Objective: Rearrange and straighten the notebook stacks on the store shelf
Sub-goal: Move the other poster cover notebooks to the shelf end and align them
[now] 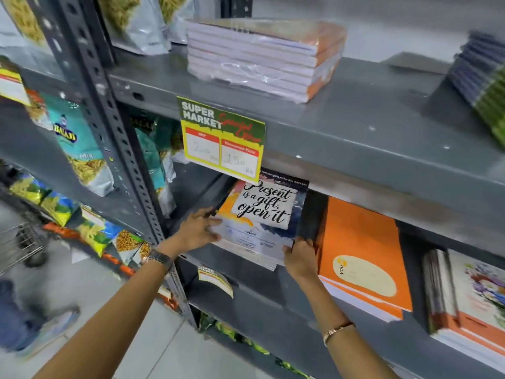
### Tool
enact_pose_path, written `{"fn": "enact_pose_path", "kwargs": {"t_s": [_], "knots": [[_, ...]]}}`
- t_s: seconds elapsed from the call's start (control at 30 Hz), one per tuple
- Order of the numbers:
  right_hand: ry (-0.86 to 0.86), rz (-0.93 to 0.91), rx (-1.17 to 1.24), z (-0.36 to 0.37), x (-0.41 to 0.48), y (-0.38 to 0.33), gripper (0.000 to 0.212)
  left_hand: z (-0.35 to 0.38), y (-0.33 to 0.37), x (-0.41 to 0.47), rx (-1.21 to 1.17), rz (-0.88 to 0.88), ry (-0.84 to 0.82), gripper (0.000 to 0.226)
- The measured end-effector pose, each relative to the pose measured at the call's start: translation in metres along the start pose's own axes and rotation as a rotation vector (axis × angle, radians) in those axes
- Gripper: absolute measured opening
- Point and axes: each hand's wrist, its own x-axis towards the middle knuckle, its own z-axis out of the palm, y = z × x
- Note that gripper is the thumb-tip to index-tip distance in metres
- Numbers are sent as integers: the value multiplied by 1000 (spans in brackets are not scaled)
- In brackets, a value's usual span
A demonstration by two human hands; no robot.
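Note:
A stack of notebooks with a "Present is a gift, open it" cover [262, 214] lies on the middle grey shelf [246, 265]. My left hand [198, 229] presses flat against the stack's left edge. My right hand [299, 258] grips its near right corner. To the right lies an orange notebook stack [360, 255], then a floral-covered stack [472, 299]. On the upper shelf [355, 127] sits a plastic-wrapped bundle of orange-spined notebooks [262, 58], with a tilted blue and green stack [486, 86] at the far right.
A yellow-green price sign [221, 138] hangs from the upper shelf's edge, over the top of the held stack. Snack bags [79, 149] fill the shelves left of the perforated upright [120, 138]. A wire cart [21, 242] stands on the floor at left.

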Motion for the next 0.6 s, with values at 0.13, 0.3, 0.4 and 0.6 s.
{"fn": "enact_pose_path", "kwargs": {"t_s": [0.13,0.3,0.4,0.6], "knots": [[33,-48,14,1,-10,-1,34,-6,-7,2,132,89,-125,98],[34,-91,99,14,-33,5,41,-13,0,6,150,119,-150,100],[12,-85,72,12,-34,4,43,-18,-5,12,175,112,-154,97],[-29,-132,53,15,-36,2,61,-25,-9,18,163,93,-98,85]]}}
